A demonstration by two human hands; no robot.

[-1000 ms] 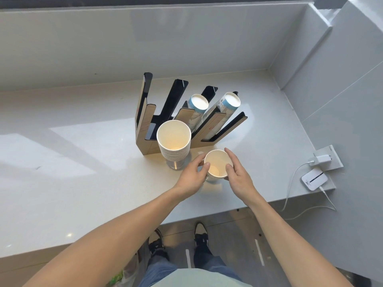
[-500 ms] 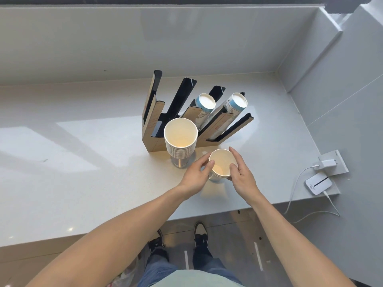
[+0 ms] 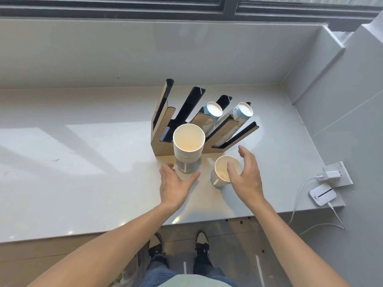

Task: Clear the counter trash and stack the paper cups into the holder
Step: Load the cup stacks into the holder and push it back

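Hands: left hand [image 3: 175, 186] and right hand [image 3: 245, 176] hovering open, gripping nothing.
Cups: tall stack [image 3: 188, 148] and short stack [image 3: 222, 172], ribbed paper, standing on glossy surface [image 3: 83, 172].
Holder [image 3: 159, 129]: slotted wood.

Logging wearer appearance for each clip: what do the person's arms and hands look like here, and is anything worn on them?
Both arms are bare as far up as the frame shows, with no sleeves in view. The left hand and right hand wear no gloves, and no rings, watch or wristband are visible. No markings can be made out.
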